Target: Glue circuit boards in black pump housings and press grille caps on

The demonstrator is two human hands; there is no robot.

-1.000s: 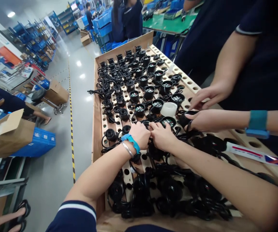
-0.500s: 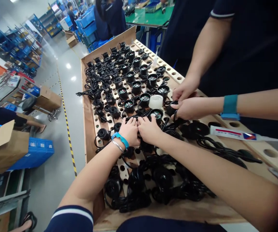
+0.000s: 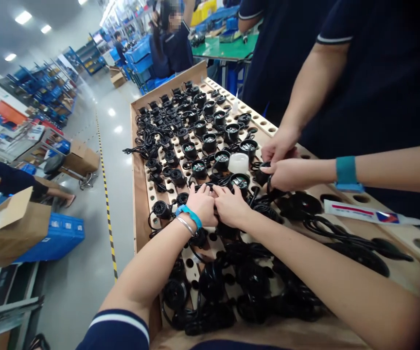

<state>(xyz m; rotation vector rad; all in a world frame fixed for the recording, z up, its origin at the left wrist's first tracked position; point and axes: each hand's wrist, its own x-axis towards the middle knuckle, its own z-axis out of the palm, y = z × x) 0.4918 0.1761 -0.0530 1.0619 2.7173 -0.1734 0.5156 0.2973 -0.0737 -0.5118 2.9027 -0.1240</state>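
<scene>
Where black cables (image 3: 217, 183) bunch | left hand (image 3: 201, 206) | right hand (image 3: 229, 206) (just alongside)

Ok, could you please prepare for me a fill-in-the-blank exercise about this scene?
1. The left hand and right hand are among cylindrical parts coloured ____.
2. The person's silver bangle is on their ____ wrist.
3. The floor tape is striped black and ____.

Missing words: black; left; yellow.

"How do we find the left forearm (image 3: 155, 272) and right forearm (image 3: 305, 262)?"
"We record both extended forward, converging."
"And the left hand (image 3: 201, 206) and right hand (image 3: 229, 207)?"
"We note them side by side, backs uppermost, fingers (image 3: 218, 191) bent; we cannot confirm their grip."
</scene>
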